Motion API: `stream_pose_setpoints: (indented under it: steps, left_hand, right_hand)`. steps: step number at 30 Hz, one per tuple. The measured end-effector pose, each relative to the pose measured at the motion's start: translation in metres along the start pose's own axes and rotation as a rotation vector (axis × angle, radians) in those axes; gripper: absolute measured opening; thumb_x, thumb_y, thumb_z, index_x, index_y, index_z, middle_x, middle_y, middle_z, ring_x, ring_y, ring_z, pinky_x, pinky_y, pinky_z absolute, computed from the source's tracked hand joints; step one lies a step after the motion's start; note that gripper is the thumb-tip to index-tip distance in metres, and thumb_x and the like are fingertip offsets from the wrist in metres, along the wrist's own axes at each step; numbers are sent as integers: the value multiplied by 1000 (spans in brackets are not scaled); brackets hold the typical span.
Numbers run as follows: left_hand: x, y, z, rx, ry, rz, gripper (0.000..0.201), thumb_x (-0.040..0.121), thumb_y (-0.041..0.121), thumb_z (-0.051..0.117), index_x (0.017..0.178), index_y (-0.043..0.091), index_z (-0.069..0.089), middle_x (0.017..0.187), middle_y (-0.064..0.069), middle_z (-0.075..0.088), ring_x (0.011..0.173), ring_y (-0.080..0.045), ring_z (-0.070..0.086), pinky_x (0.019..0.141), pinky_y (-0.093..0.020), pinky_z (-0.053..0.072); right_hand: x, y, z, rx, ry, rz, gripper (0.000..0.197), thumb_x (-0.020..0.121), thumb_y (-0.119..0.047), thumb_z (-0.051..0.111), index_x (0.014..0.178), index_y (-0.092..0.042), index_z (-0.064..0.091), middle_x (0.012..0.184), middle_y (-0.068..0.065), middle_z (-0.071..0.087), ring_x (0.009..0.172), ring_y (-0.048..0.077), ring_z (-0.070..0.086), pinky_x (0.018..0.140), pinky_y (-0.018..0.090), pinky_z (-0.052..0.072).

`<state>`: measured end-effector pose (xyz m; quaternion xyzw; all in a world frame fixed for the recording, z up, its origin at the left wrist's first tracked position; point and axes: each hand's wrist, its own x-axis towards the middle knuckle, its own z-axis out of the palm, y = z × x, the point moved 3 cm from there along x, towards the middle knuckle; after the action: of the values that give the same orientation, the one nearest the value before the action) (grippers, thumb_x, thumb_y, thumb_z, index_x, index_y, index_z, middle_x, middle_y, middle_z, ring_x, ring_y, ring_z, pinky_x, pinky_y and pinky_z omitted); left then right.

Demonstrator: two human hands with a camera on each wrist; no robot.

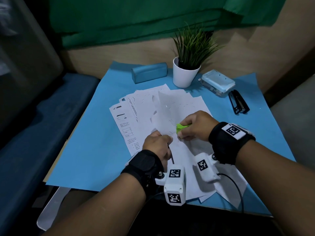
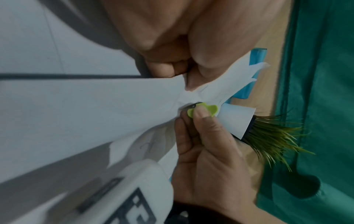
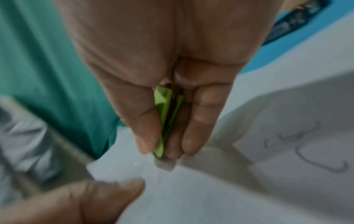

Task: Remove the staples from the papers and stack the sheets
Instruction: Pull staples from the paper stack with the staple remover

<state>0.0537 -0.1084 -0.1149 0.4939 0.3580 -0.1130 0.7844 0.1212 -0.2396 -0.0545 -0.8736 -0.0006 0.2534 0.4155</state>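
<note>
The right hand [image 1: 194,126] pinches a lime-green staple remover [image 1: 182,127] between thumb and curled fingers, its tip set against the lifted corner of a white sheet [image 1: 172,114]. In the right wrist view the staple remover [image 3: 166,121] is squeezed nearly flat between the thumb on one side and the fingers on the other, its nose touching the paper edge below. The left hand [image 1: 157,143] grips that same sheet just beside the tool, thumb and curled fingers pinching the paper near its corner; the left wrist view shows the fingers [image 2: 166,68] closed on the paper's folded edge, with the green staple remover [image 2: 203,112] and the right hand's thumb [image 2: 201,115] just beyond. The held sheet rises off a loose, fanned spread of papers [image 1: 136,113] lying on a blue paper mat [image 1: 85,150] over the table; some lower sheets carry printed text and a small table. Several thin bent staples [image 3: 321,163] lie on the paper near the right hand. At the far edge of the mat stand a white pot with a grassy green plant [image 1: 186,72], a blue case [image 1: 150,72] to its left, a pale blue box [image 1: 218,82] to its right, and a black stapler [image 1: 238,103] beside that box.
</note>
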Motion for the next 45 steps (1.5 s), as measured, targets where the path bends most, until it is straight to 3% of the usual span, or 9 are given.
stream_pose_setpoints:
  steps: [9, 14, 17, 24, 26, 29, 35, 38, 45]
  left_hand:
    - [-3, 9, -1, 34, 25, -68, 32, 89, -7, 55, 68, 10, 38, 42, -5, 35, 41, -18, 32, 51, -26, 32]
    - [-6, 12, 2, 40, 10, -55, 27, 86, -2, 56, 72, 12, 39, 57, -5, 33, 49, -17, 25, 53, -25, 22]
    - [-11, 18, 6, 12, -43, -52, 10, 92, 14, 58, 90, 10, 49, 52, -5, 36, 43, -19, 31, 47, -22, 36]
    - [-7, 29, 5, 235, -28, 34, 18, 63, 7, 55, 81, 6, 56, 69, -16, 55, 57, -32, 54, 74, -64, 55]
    - [-4, 29, 2, 326, 14, 85, 19, 59, 3, 57, 78, 5, 59, 65, -15, 57, 59, -31, 54, 76, -63, 57]
    - [-2, 27, -2, 506, 68, 192, 6, 76, -1, 61, 78, 4, 62, 66, -10, 62, 61, -26, 57, 63, -32, 54]
    - [-4, 29, -6, 434, 84, 161, 15, 86, 8, 55, 71, 5, 57, 65, -9, 58, 66, -29, 57, 70, -34, 57]
    - [-10, 27, -6, 216, -28, -45, 7, 84, 2, 46, 80, 3, 53, 68, -15, 52, 59, -32, 55, 77, -58, 59]
    - [-10, 25, -15, 149, -148, -14, 17, 86, -16, 49, 79, -1, 53, 55, -15, 54, 35, -25, 51, 68, -47, 61]
  right_hand:
    - [-5, 29, -3, 628, 2, 148, 28, 80, 13, 68, 106, 18, 59, 89, 25, 63, 68, 25, 67, 69, 35, 61]
    - [1, 32, -15, 143, 111, 20, 21, 71, -4, 83, 90, -6, 74, 97, 24, 72, 77, 27, 69, 83, 47, 59]
    - [0, 24, -20, -342, 136, -77, 36, 70, -27, 84, 104, -18, 74, 101, 2, 73, 92, 20, 66, 90, 33, 53]
    - [-13, 4, -21, -809, 98, -219, 27, 75, -33, 71, 95, -16, 68, 95, -1, 63, 96, 24, 58, 78, 29, 46]
    - [-16, 1, -22, -861, 115, -242, 30, 77, -32, 68, 104, -20, 68, 102, 0, 61, 101, 23, 56, 79, 25, 40]
    - [-18, -2, -21, -896, 115, -235, 38, 79, -32, 66, 116, -22, 65, 113, 1, 60, 108, 21, 54, 88, 27, 43]
    - [-17, 0, -18, -881, 113, -221, 28, 77, -32, 68, 102, -20, 66, 87, -5, 53, 94, 20, 53, 75, 24, 36]
    - [-20, -5, -14, -834, 144, -236, 24, 75, -36, 70, 84, -16, 60, 77, -4, 51, 80, 20, 48, 68, 26, 37]
    - [-24, -23, 12, -777, 73, -316, 30, 69, -42, 74, 71, -17, 58, 75, 1, 59, 73, 19, 51, 64, 32, 43]
